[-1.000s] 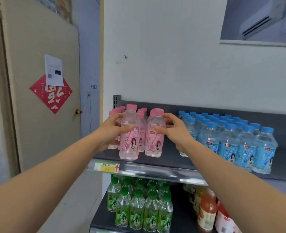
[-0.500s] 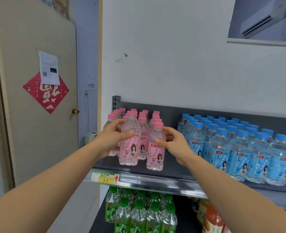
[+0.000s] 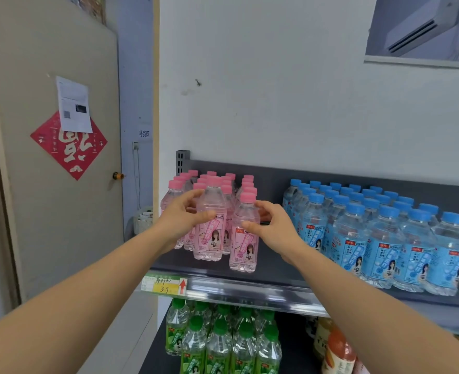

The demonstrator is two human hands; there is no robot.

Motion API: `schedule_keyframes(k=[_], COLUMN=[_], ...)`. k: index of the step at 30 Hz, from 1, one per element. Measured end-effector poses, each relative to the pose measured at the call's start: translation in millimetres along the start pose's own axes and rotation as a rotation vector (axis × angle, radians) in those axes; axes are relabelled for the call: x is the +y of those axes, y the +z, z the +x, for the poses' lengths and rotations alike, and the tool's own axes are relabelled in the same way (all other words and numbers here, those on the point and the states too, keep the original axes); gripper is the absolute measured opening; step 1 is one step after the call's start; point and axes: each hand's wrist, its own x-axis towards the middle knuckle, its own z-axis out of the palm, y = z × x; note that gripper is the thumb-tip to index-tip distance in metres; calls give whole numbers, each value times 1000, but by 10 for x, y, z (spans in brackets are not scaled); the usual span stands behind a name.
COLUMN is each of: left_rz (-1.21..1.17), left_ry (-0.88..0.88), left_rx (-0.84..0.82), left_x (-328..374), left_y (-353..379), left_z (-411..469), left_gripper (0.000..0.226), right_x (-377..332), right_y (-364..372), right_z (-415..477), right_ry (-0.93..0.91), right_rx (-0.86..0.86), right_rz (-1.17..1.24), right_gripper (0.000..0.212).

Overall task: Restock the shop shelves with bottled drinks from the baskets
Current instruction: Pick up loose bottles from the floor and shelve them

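Note:
Two pink-capped peach soda bottles stand at the front of the top shelf (image 3: 263,268), ahead of several more pink bottles (image 3: 223,182). My left hand (image 3: 181,220) curls loosely around the left front bottle (image 3: 209,238), thumb across its front. My right hand (image 3: 273,228) holds the right front bottle (image 3: 243,247), thumb on the label and fingers behind. This bottle stands a little nearer the shelf edge than the left one. No basket is in view.
Several blue-capped water bottles (image 3: 379,238) fill the shelf's right side, with a bare gap between them and the pink group. Green-capped bottles (image 3: 223,344) and an orange drink (image 3: 337,352) stand on the shelf below. A beige door (image 3: 50,184) is at left.
Both pink bottles have come down to stand on the shelf, the right one further forward. My fingers have loosened slightly. The view has shifted so the shelf sits lower in frame.

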Motion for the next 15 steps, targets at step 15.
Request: schedule_keyframes(k=[15], left_rz=[246], left_ry=[37], left_rx=[-32], left_x=[-208], left_y=[126], left_z=[84], left_gripper=[73], right_x=[11], right_y=[-42], right_z=[-18], right_ry=[-5], right_rx=[-4], right_rz=[25], right_gripper=[64])
